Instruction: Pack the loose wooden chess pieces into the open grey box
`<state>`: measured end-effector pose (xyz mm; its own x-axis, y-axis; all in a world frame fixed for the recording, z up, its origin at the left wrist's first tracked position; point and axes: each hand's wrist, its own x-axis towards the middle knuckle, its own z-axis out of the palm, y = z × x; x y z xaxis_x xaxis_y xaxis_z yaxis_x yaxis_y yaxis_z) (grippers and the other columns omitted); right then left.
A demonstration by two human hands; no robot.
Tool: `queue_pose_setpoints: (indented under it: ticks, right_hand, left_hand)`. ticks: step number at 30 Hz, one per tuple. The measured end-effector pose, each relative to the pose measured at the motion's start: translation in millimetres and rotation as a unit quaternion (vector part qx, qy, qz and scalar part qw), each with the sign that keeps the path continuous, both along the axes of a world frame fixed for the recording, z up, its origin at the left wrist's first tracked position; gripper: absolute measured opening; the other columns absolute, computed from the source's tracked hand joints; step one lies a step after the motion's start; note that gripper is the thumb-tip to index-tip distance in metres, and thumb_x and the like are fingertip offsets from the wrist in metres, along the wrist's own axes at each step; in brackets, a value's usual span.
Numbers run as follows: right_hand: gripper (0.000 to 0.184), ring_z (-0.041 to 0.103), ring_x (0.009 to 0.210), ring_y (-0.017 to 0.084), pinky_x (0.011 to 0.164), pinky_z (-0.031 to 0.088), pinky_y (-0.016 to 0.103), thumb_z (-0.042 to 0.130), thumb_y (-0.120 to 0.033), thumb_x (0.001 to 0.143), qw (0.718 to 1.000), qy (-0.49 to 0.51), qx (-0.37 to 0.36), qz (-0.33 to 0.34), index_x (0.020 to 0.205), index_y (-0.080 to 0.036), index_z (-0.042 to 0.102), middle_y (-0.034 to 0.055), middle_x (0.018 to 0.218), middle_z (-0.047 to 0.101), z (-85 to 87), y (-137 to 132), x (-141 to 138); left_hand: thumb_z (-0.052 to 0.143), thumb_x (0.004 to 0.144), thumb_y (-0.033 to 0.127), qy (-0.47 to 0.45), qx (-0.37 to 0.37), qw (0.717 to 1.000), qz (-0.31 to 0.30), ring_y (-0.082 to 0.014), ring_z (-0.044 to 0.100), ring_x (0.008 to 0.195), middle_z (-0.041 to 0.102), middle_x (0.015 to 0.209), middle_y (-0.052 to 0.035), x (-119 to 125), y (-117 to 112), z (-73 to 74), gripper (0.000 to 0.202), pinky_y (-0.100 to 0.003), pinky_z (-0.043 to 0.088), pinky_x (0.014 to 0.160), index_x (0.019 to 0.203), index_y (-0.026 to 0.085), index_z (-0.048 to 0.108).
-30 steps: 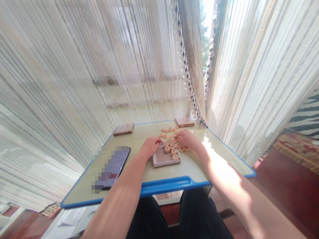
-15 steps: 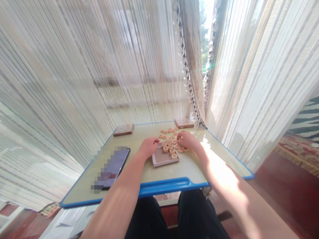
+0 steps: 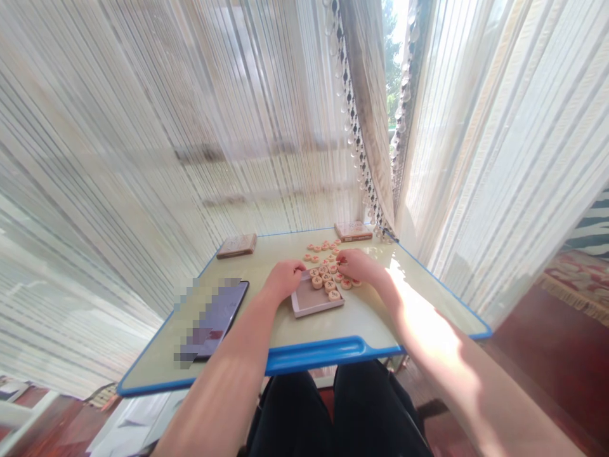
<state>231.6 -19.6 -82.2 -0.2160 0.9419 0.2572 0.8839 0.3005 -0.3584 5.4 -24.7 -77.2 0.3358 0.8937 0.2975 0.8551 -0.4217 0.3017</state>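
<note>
Two flat boxes and phone flank the tray.

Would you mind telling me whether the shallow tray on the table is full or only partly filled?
Partly filled: round wooden pieces sit along the far side of the tray, its near part bare.

Bare tabletop between phone and shallow tray; curtains close behind the far edge.

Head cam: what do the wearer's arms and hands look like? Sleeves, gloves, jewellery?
Both forearms are bare up to the frame edge, no sleeves in view. The left hand and right hand wear no gloves; no watch, ring or wristband can be made out. Strong sunlight washes out the right forearm. Dark trousers cover the legs below.
</note>
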Motion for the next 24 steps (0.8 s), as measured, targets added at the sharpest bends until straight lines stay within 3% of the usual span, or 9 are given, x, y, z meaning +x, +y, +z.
queue_pose_setpoints:
  ticks: [2, 4, 8, 13, 16, 19, 24]
  right_hand:
    - [0.026, 0.056, 0.081, 0.018, 0.069, 0.040, 0.026, 0.056, -0.019, 0.072, 0.999, 0.035, 0.014, -0.020, 0.097, -0.018, 0.063, 0.0060, 0.088, 0.065, 2.7, -0.8, -0.6]
    - [0.027, 0.056, 0.085, 0.017, 0.074, 0.041, 0.026, 0.059, -0.023, 0.072, 0.995, 0.089, 0.038, 0.003, 0.099, -0.018, 0.062, 0.0051, 0.095, 0.065, 9.3, -6.9, -4.9]
    - [0.020, 0.055, 0.085, 0.014, 0.076, 0.041, 0.025, 0.061, -0.028, 0.073, 0.975, 0.119, 0.043, 0.182, 0.092, -0.021, 0.065, 0.0013, 0.092, 0.066, 24.1, -32.2, -27.6]
    - [0.014, 0.049, 0.084, 0.017, 0.072, 0.040, 0.025, 0.062, -0.016, 0.067, 0.955, 0.023, 0.055, 0.290, 0.077, -0.022, 0.069, -0.0008, 0.073, 0.067, 23.9, -53.9, -56.5]
    - [0.013, 0.048, 0.087, 0.019, 0.071, 0.039, 0.025, 0.063, -0.018, 0.069, 0.954, 0.000, 0.024, 0.299, 0.075, -0.025, 0.072, -0.0006, 0.070, 0.066, 19.6, -51.7, -61.2]
    - [0.012, 0.048, 0.089, 0.020, 0.071, 0.039, 0.026, 0.064, -0.022, 0.069, 0.964, -0.011, -0.009, 0.266, 0.076, -0.026, 0.073, 0.0010, 0.069, 0.065, 16.1, -45.2, -59.3]
    - [0.015, 0.047, 0.085, 0.020, 0.079, 0.037, 0.030, 0.062, -0.018, 0.067, 0.960, -0.043, 0.055, 0.271, 0.076, -0.025, 0.073, 0.0024, 0.082, 0.064, 13.1, -41.7, -55.1]
  left_hand:
    - [0.040, 0.075, 0.015, 0.000, -0.001, 1.000, -0.001, -0.0174, 0.061, 0.088, 0.069, 0.094, -0.0017, -0.2, 0.6, 0.2, 0.032, -0.026, 0.045, 0.081, 0.087, 0.021, 0.069]
    - [0.040, 0.075, 0.016, -0.001, -0.001, 1.000, -0.001, -0.0174, 0.060, 0.089, 0.069, 0.095, -0.0020, -0.6, 1.1, -0.2, 0.032, -0.026, 0.044, 0.081, 0.089, 0.021, 0.069]
    - [0.041, 0.074, 0.015, -0.001, 0.002, 1.000, -0.009, -0.0165, 0.060, 0.087, 0.070, 0.093, -0.0019, -1.0, 1.9, -2.3, 0.032, -0.024, 0.044, 0.081, 0.088, 0.021, 0.070]
    - [0.041, 0.074, 0.015, 0.002, -0.003, 1.000, -0.010, -0.0160, 0.061, 0.085, 0.071, 0.090, -0.0019, 0.0, 6.9, -6.2, 0.032, -0.024, 0.045, 0.078, 0.085, 0.021, 0.071]
    - [0.040, 0.073, 0.014, -0.009, 0.000, 1.000, -0.022, -0.0160, 0.062, 0.087, 0.070, 0.093, -0.0014, 1.1, 9.3, -7.7, 0.034, -0.024, 0.045, 0.081, 0.087, 0.021, 0.071]
    - [0.041, 0.073, 0.014, -0.012, -0.003, 1.000, -0.027, -0.0168, 0.061, 0.088, 0.070, 0.093, -0.0020, 1.6, 8.5, -7.4, 0.034, -0.025, 0.045, 0.081, 0.087, 0.021, 0.071]
    - [0.041, 0.074, 0.014, -0.008, -0.010, 1.000, -0.026, -0.0159, 0.061, 0.089, 0.070, 0.094, -0.0016, 2.1, 4.4, -5.1, 0.034, -0.024, 0.044, 0.080, 0.088, 0.021, 0.071]
